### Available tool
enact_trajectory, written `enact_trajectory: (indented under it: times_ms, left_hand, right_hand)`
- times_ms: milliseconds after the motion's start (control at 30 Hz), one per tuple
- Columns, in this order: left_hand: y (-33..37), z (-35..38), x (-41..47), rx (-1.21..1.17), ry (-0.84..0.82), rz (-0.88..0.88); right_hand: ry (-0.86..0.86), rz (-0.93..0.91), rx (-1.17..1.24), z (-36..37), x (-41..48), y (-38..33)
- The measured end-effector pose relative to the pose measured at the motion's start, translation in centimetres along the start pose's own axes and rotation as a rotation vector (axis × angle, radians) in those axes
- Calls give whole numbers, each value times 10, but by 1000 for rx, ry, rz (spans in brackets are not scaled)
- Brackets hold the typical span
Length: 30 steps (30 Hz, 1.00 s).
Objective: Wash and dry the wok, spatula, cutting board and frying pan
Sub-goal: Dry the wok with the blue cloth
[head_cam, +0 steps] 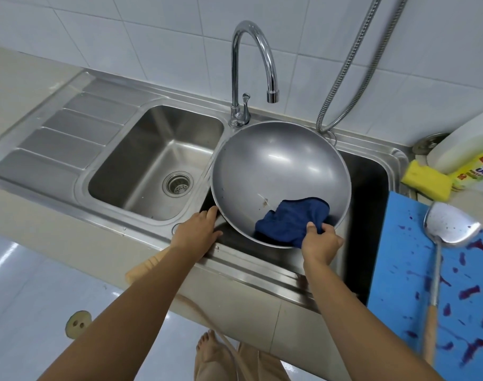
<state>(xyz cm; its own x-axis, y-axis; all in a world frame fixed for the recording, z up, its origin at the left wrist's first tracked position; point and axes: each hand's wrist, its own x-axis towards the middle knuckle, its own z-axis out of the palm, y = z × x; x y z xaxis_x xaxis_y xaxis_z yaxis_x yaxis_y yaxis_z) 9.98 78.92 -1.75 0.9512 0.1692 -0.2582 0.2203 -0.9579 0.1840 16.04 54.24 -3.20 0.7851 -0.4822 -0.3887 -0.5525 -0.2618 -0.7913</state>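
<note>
A round silver wok [276, 166] is tilted toward me over the right sink basin, under the tap. My left hand [197, 232] grips its near-left rim, where the wooden handle [149, 265] runs back under my forearm. My right hand [321, 243] pinches a dark blue cloth [290, 221] against the wok's inner wall near the front rim. A few brown specks show on the metal beside the cloth. At the right, a blue cutting board [400, 270] with purple stains lies on the counter, and a metal spatula [449, 229] with a wooden handle rests on it.
The left sink basin [158, 160] with its drain strainer is beside the wok, and a ribbed draining board [69, 133] lies further left. A chrome tap [257, 67] and a spray hose [353, 64] rise behind. A yellow sponge [424, 180] and a detergent bottle [471, 149] stand at the right.
</note>
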Motion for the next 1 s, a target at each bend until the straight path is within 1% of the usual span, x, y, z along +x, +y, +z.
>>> enact_trajectory:
  times_ms: [133, 233, 300, 433, 567, 700, 767, 800, 833, 900, 933, 967, 1000]
  left_hand:
    - [3, 0, -8, 169, 73, -36]
    - [5, -2, -10, 235, 28, -89]
    - [6, 0, -12, 260, -14, -76]
    - [4, 1, -10, 229, -60, -23]
    - [5, -2, -6, 160, -83, -32]
    - [5, -3, -6, 91, -92, -55]
    - [5, -4, -4, 68, -100, -54]
    - [4, -4, -3, 60, -103, -52]
    - [3, -3, -2, 53, -105, -51]
    - [1, -1, 0, 41, -107, -50]
    - [-1, 0, 1, 33, -106, -47]
    - [-2, 1, 2, 24, -103, -43]
    - [-3, 1, 2, 17, -98, -38]
  right_hand:
    - [27, -40, -10, -2, 2, -3]
    - [49, -35, -9, -2, 2, -5]
    - [63, -32, 6, -1, 3, -6]
    - [88, -61, 17, 2, 3, -6]
    - [110, -100, 32, 13, 1, -9]
    - [106, -89, 32, 27, -6, -12]
    - [105, -64, -54, 34, -10, -17]
    - [121, -72, -136, 37, -12, -18]
    - [152, -120, -242, 41, -15, -20]
    - [226, -304, -480, 51, -21, -23]
    - [236, -386, -576, 57, -23, -25]
    - [191, -449, -642, 65, -23, -28]
    - [88, -504, -653, 73, -22, -32]
